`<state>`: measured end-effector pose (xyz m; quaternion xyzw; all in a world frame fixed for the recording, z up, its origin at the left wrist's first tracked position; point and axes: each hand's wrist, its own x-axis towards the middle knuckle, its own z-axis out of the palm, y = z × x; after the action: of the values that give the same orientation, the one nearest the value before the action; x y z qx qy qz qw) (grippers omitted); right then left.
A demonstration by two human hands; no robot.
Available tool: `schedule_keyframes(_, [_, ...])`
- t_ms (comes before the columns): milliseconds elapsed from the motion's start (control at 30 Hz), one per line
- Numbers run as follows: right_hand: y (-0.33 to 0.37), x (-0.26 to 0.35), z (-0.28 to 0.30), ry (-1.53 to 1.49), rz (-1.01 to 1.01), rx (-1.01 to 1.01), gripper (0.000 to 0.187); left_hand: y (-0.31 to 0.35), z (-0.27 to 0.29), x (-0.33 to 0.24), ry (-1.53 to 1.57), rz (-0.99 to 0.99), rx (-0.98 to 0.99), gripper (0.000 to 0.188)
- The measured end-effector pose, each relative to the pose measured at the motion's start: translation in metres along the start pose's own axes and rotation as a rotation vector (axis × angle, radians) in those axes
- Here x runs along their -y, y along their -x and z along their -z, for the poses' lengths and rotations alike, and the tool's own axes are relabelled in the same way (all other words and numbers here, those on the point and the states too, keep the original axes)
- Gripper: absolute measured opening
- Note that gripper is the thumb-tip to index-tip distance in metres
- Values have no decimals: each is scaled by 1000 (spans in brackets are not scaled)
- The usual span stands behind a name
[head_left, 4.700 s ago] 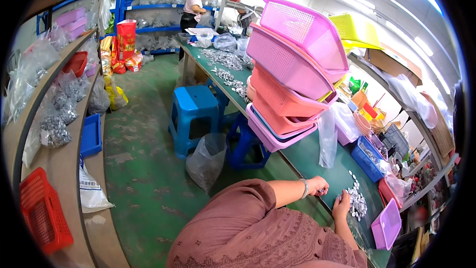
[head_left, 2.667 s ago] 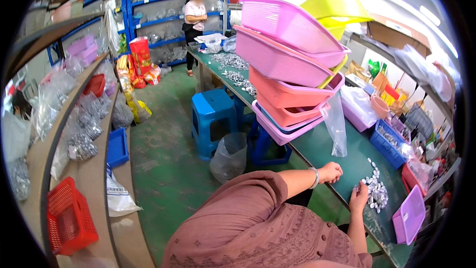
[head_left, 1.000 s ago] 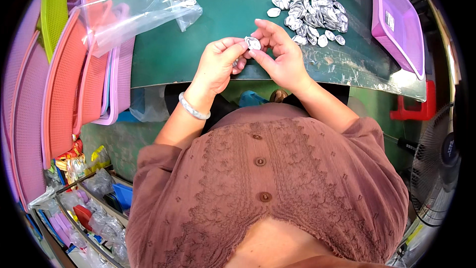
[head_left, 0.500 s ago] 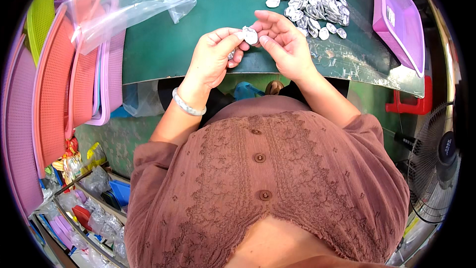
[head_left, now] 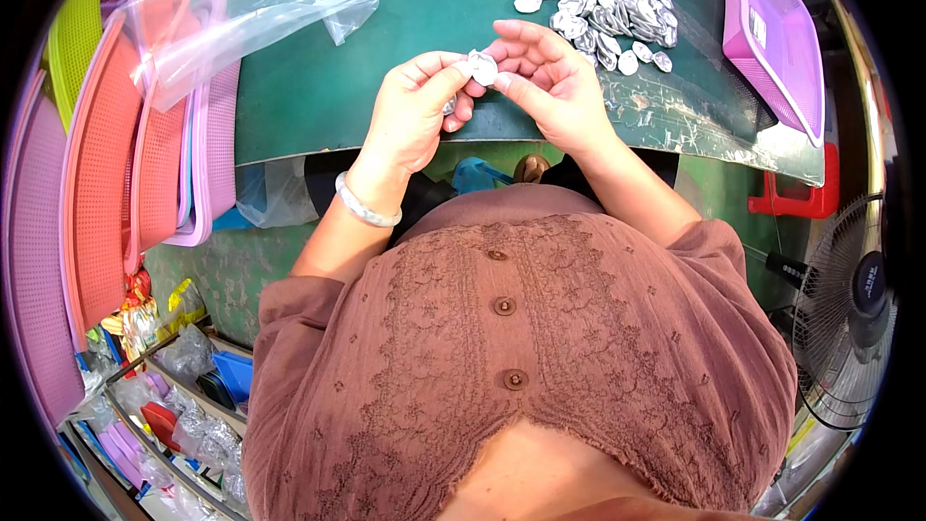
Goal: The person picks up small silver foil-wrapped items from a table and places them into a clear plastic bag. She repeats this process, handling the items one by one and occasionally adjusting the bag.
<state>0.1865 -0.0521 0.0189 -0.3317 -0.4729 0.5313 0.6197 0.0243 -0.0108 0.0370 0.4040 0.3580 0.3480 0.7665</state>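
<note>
Our view has swung down to the green table (head_left: 405, 0); above its near edge our left hand (head_left: 410, 108) pinches a silvery oval piece (head_left: 483, 68), and our right hand (head_left: 569, 101), fingers loosely spread, has come beside it (contact unclear), so both attend to one piece.

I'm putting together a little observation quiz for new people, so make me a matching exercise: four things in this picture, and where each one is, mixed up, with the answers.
1. bracelet
2. heap of silvery pieces
3. clear plastic bag
4. fan

A. at the right, off the table
B. between the bag and the purple basket
C. around the left wrist
D. overlapping the stacked baskets in view

Pairs: 1-C, 2-B, 3-D, 4-A
</note>
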Motion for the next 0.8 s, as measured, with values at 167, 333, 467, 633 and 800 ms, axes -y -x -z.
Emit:
schedule_keyframes(167, [1, 1, -2, 24, 26, 6, 41, 1, -7, 4, -3, -80, -54, 13])
schedule_keyframes(333, [2, -4, -1, 116, 71, -18, 43, 5, -7, 8, 3, -103, -34, 19])
schedule_keyframes(467, [2, -6, 0, 294, 148, -7, 45, 6, -8, 12, 25, -89, 31, 24])
schedule_keyframes(633, [2, -6, -2, 310, 176, 0, 43, 3, 0, 13, 140, -37, 105, 26])
schedule_keyframes(800, [3, -5, -1, 255, 144, -99, 39, 0, 2, 9, 205, 9, 100, 23])
